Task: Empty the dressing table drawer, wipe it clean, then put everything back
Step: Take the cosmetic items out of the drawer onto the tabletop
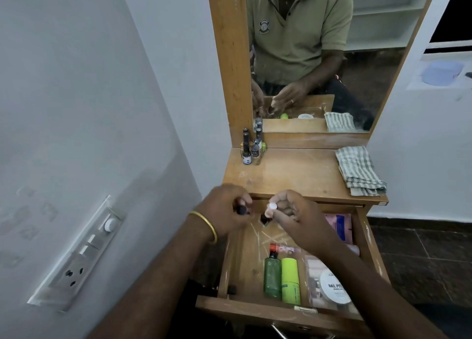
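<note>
The wooden desk (293, 175) fills the middle with its tall mirror (319, 57) behind, and the drawer (281, 310) is pulled wide open below the top. On the desk's right edge lies a folded checked cloth (360, 171); at the back left corner stands a cluster of nail polish bottles (251, 148). Inside the drawer, a round white tub (334, 286) sits front right, a lime-green tube (290, 280) just beside a green bottle (272, 275), and a pink packet (339, 226) against the right wall. Over the drawer's back end, the left hand (224, 211), gold bangle at the wrist, has its fingers curled round a small dark bottle (241, 209). The right hand (293, 216) pinches a small white cap (272, 206) at its fingertips, with a dark bottle (265, 219) just below.
</note>
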A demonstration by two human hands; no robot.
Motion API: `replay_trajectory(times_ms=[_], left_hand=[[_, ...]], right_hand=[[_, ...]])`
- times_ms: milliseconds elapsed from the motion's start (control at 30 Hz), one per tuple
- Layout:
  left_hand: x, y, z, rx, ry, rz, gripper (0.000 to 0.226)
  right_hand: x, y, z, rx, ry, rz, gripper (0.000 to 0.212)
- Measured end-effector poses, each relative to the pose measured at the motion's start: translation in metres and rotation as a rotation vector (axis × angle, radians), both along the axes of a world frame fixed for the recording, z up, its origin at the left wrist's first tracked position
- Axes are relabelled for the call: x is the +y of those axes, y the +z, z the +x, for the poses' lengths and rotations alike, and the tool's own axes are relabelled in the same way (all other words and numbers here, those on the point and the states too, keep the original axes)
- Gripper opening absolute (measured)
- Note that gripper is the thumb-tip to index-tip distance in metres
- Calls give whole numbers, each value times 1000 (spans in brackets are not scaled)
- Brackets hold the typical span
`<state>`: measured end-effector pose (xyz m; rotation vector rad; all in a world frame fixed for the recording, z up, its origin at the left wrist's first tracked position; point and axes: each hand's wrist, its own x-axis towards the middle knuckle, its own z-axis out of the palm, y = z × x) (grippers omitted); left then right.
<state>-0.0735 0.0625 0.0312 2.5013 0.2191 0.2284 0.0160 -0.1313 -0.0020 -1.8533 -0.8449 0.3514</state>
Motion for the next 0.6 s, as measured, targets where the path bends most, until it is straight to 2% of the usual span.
replay_trajectory(times_ms=[67, 133, 333, 600], left_hand=[[12, 10, 18, -98, 124, -142, 27], [22, 18, 39, -132, 215, -196, 36], [37, 21, 86, -66, 297, -92, 48], [43, 3, 98, -124, 330, -157, 48]], right_hand=[[9, 9, 8, -57, -104, 34, 11], [22, 18, 18, -105, -191, 57, 12], [63, 34, 46, -152, -244, 18, 9], [97, 24, 67, -210, -266, -91, 8]])
